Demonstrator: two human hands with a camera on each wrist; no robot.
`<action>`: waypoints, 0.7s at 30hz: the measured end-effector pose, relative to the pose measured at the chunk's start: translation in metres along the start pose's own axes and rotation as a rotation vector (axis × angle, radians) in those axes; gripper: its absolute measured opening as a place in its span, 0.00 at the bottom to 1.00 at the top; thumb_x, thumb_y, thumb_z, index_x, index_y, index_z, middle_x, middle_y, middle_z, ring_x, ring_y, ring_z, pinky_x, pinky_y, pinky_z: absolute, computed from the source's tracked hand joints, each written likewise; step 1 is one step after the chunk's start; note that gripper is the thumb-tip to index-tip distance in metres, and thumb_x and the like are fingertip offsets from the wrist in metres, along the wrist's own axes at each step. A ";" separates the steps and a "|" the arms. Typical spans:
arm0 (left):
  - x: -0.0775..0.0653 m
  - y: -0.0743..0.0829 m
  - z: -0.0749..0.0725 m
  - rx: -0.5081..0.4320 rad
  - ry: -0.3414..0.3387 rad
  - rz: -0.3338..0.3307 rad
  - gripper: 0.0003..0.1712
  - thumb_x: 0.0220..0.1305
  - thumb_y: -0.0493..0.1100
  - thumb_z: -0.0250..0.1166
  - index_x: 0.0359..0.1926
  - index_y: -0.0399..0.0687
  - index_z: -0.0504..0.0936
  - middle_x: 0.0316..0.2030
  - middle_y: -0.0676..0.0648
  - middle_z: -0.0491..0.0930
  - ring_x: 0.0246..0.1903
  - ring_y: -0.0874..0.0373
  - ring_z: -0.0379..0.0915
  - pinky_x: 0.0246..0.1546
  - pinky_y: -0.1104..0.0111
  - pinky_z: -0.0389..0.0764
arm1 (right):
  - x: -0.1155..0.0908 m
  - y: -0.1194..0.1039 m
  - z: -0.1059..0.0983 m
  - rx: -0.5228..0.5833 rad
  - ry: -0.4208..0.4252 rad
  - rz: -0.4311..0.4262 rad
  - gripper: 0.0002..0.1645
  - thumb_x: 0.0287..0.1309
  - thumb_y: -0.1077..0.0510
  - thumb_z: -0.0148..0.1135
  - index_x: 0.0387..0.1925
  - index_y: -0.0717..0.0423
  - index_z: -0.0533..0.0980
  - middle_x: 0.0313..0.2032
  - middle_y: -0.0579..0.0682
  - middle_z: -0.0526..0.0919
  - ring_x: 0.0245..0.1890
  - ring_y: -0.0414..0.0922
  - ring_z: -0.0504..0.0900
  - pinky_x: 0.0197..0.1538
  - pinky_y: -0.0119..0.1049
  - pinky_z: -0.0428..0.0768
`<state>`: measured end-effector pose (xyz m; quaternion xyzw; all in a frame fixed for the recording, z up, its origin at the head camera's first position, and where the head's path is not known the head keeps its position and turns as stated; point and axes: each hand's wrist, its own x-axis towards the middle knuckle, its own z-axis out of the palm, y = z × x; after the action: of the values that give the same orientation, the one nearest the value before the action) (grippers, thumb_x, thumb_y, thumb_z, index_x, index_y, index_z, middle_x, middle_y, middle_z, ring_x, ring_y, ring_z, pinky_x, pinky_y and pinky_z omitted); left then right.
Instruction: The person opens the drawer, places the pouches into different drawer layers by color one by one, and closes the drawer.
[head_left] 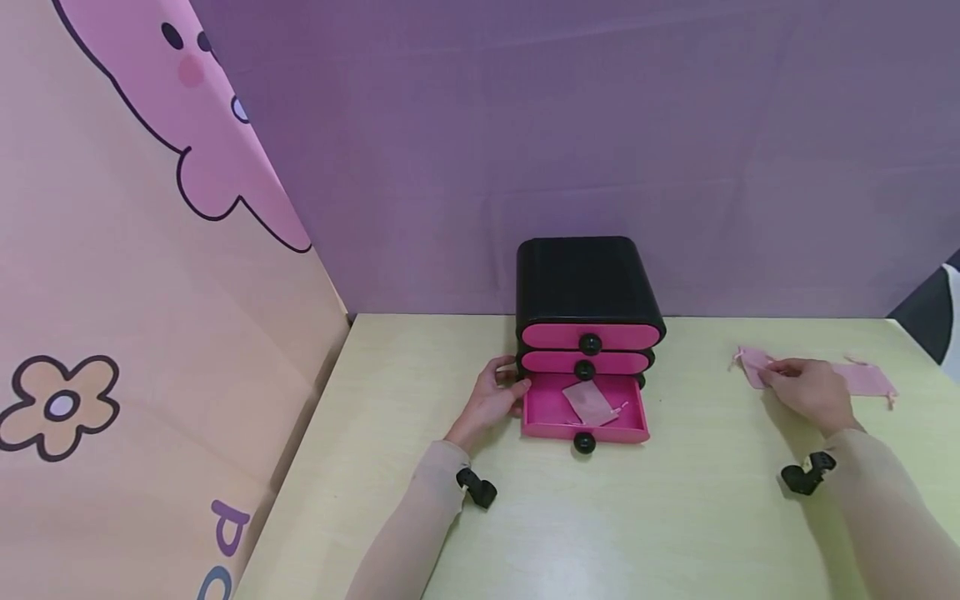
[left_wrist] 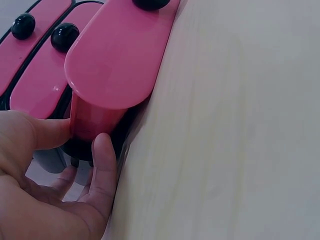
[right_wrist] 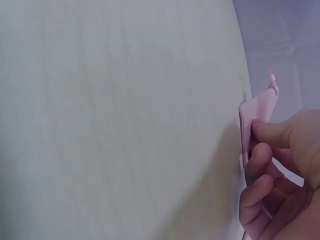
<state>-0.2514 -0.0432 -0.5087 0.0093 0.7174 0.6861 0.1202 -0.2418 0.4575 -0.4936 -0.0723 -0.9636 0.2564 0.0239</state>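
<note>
A small black drawer cabinet (head_left: 585, 275) with pink drawer fronts stands at the back of the table. Its bottom drawer (head_left: 543, 404) is pulled out, and a pale pink drawstring pouch (head_left: 590, 403) lies inside. My left hand (head_left: 491, 396) holds the cabinet's lower left side, the thumb against the drawer's side wall (left_wrist: 95, 122); some fingertips are hidden behind it. Off to the right, my right hand (head_left: 810, 393) pinches a pink pouch (right_wrist: 260, 107) between thumb and fingers, at the tabletop. Another pink pouch (head_left: 870, 380) lies just right of that hand, partly covered by it.
The two upper drawers (head_left: 551, 337) are pushed in, each with a round black knob. Behind the light wooden table (head_left: 675, 517) hangs a purple cloth (head_left: 750, 167). A printed panel (head_left: 150, 317) runs along the left edge. A black and white object (head_left: 930, 308) shows at the far right.
</note>
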 end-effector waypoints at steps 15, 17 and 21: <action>0.000 -0.001 -0.002 -0.025 -0.002 -0.009 0.33 0.75 0.39 0.66 0.76 0.46 0.66 0.65 0.36 0.74 0.33 0.57 0.80 0.31 0.72 0.83 | -0.014 -0.015 0.004 0.058 0.062 -0.082 0.33 0.78 0.42 0.58 0.60 0.70 0.80 0.53 0.76 0.84 0.36 0.49 0.80 0.34 0.33 0.71; 0.000 -0.001 -0.002 -0.027 -0.003 -0.012 0.33 0.75 0.39 0.66 0.76 0.47 0.66 0.65 0.36 0.74 0.33 0.57 0.80 0.31 0.72 0.84 | -0.017 -0.018 0.005 0.076 0.066 -0.093 0.34 0.78 0.41 0.58 0.60 0.69 0.80 0.51 0.74 0.85 0.33 0.41 0.79 0.32 0.30 0.71; 0.001 -0.002 -0.001 -0.020 -0.003 -0.014 0.34 0.74 0.39 0.67 0.76 0.47 0.66 0.66 0.36 0.74 0.34 0.57 0.80 0.32 0.72 0.84 | -0.021 -0.025 0.007 0.116 0.051 -0.105 0.34 0.78 0.41 0.58 0.62 0.69 0.79 0.47 0.71 0.88 0.27 0.34 0.80 0.31 0.28 0.71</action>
<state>-0.2523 -0.0444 -0.5109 0.0042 0.7105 0.6924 0.1258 -0.2243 0.4300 -0.4873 -0.0267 -0.9486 0.3083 0.0660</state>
